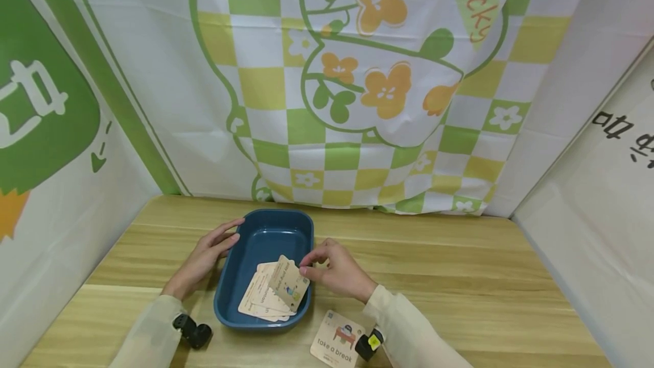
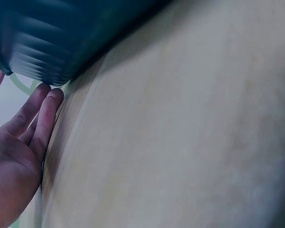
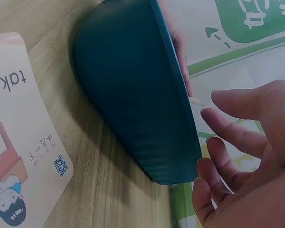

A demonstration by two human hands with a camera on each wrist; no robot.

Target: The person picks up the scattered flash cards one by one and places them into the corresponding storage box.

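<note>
A deep blue tray stands on the wooden table. My left hand reaches along its left side, fairly straight fingers touching the wall near the far corner. Several printed cards lie overlapping in the tray's near half. Over the tray's right side, the thumb and index finger of my right hand pinch the corner of a tilted card with a small picture and print. In the right wrist view, a thin card edge shows above the rim beside the thumb and index fingertips.
Below my right wrist, a "take a break" card lies face up on the table. Behind the table hangs a checked cloth with flowers. White printed panels stand at the sides. Each wrist wears a small black camera.
</note>
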